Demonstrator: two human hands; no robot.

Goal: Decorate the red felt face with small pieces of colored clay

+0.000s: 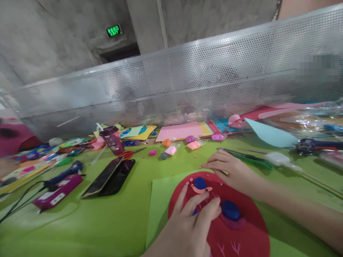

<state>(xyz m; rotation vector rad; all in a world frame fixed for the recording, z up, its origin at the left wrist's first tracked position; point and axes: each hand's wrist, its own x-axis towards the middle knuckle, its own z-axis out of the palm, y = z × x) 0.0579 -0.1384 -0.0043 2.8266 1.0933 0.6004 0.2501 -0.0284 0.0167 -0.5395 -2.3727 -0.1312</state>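
A round red paper disc (254, 228) lies on a light green sheet (158, 200). It carries shiny dark blue domed pieces (230, 210), small pink bits and thin pink branching strands (235, 247). My left hand (187, 221) rests over the disc, fingers spread, the tips touching it near a peach-coloured curved piece (198, 189); part of a blue piece is hidden beneath. At the disc's far edge is my right hand (230, 169), its fingers stretched leftward and the thumb apart. A tiny thin pink strand shows by its index fingertip; whether the finger presses on it is unclear.
Scissors with red handles (127, 155), a phone (103, 176), a purple power strip (57, 192) with a cable and a lidded cup (112, 140) stand left. Clay packets (194, 145) and coloured paper (178, 131) lie behind. Green-handled scissors (257, 161) and a glue gun (318, 144) are right.
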